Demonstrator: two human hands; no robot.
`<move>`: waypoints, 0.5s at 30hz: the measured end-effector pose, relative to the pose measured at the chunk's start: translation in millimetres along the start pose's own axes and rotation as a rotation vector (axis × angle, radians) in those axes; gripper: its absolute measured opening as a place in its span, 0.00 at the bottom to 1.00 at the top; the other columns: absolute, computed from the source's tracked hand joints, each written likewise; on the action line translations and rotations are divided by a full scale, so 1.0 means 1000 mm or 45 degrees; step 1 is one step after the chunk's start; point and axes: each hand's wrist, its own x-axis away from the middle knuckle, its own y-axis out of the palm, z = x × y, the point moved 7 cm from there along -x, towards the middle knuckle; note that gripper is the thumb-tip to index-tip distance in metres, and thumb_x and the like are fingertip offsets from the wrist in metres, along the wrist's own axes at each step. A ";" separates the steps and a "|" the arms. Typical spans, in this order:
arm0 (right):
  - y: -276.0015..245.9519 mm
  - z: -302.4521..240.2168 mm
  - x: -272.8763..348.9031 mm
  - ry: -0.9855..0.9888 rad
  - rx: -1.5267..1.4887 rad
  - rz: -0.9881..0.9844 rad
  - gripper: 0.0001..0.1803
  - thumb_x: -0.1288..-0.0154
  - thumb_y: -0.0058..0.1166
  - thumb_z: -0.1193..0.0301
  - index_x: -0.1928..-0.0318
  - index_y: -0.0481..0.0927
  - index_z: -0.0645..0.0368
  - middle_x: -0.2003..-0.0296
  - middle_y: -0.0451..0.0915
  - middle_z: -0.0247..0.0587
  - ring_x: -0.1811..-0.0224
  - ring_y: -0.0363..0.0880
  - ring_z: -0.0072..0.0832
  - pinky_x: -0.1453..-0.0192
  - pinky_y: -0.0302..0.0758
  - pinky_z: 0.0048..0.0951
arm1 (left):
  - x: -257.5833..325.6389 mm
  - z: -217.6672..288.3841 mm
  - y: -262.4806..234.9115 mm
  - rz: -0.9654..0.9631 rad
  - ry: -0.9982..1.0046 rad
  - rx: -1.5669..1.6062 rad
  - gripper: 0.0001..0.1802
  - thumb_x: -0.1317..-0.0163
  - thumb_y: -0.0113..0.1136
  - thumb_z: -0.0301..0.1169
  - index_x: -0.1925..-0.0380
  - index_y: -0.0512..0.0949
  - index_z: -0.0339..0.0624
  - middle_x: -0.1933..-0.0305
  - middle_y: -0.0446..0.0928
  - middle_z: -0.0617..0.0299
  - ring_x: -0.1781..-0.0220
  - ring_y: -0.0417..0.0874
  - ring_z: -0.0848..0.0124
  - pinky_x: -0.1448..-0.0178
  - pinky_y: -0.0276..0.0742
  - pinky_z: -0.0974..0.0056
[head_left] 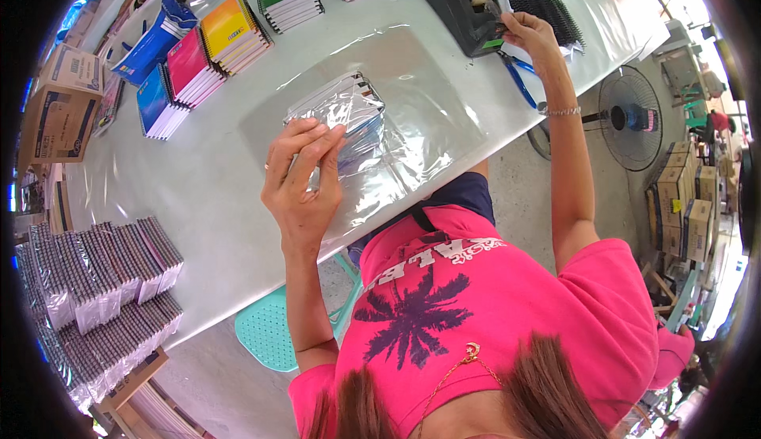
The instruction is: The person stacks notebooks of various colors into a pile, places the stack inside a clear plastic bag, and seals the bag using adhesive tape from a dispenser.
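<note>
Head view: the bundle of ring-bound notebooks [349, 108] sits on the table [214, 201], at 11 o'clock from the middle, under clear plastic film [428, 106]. The left hand [303, 181] is half curled, its fingertips on the film at the bundle's 7 o'clock side; I can't tell if it pinches. The right hand [533, 40], at 1 o'clock, has finger and thumb bent close together by the black tape dispenser [445, 7]; any tape there is too tiny to see.

It looks like time for tape. Keep the left fingers pressing softly so the film stays snug. Pull the tape straight, tear it cleanly, and mind the blue-handled tool [519, 82] at the bundle's 3 o'clock.
</note>
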 end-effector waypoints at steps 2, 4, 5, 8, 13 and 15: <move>0.007 0.003 0.021 0.003 -0.250 0.032 0.17 0.34 0.59 0.61 0.59 0.79 0.65 0.69 0.77 0.34 0.68 0.80 0.23 0.56 0.80 0.23 | 0.002 -0.003 -0.003 0.012 -0.012 0.001 0.13 0.51 0.66 0.16 0.66 0.85 0.42 0.63 0.79 0.62 0.53 0.81 0.66 0.43 0.77 0.59; 0.002 0.012 0.041 0.061 -0.309 -0.071 0.15 0.32 0.56 0.63 0.58 0.77 0.65 0.67 0.77 0.37 0.67 0.81 0.25 0.54 0.82 0.25 | 0.000 -0.002 -0.004 0.014 0.015 -0.002 0.13 0.51 0.66 0.15 0.66 0.85 0.42 0.63 0.79 0.62 0.53 0.81 0.65 0.43 0.77 0.58; 0.000 0.020 0.046 0.087 -0.339 -0.123 0.15 0.31 0.55 0.64 0.57 0.76 0.66 0.66 0.77 0.38 0.66 0.82 0.27 0.53 0.82 0.26 | 0.000 -0.001 -0.003 0.022 0.070 -0.032 0.14 0.52 0.65 0.15 0.67 0.85 0.44 0.64 0.79 0.63 0.53 0.81 0.65 0.44 0.78 0.58; -0.018 0.023 0.052 0.078 0.272 0.179 0.12 0.31 0.54 0.66 0.62 0.77 0.66 0.72 0.77 0.37 0.72 0.81 0.25 0.64 0.80 0.23 | 0.003 0.002 0.002 0.022 0.196 -0.088 0.16 0.55 0.64 0.14 0.68 0.84 0.46 0.65 0.79 0.64 0.54 0.81 0.64 0.46 0.80 0.56; 0.020 -0.007 0.090 0.118 0.144 0.003 0.13 0.33 0.56 0.64 0.62 0.78 0.63 0.75 0.77 0.35 0.79 0.76 0.19 0.74 0.74 0.21 | 0.004 0.000 0.001 0.068 0.233 -0.059 0.14 0.55 0.63 0.14 0.69 0.84 0.45 0.64 0.79 0.63 0.54 0.81 0.63 0.45 0.80 0.54; 0.082 -0.036 0.128 0.142 -0.184 -0.226 0.14 0.33 0.57 0.62 0.61 0.77 0.62 0.75 0.77 0.34 0.80 0.74 0.18 0.77 0.70 0.20 | 0.007 -0.002 0.002 0.065 0.252 -0.065 0.13 0.54 0.64 0.14 0.70 0.83 0.44 0.63 0.80 0.63 0.53 0.81 0.63 0.44 0.79 0.54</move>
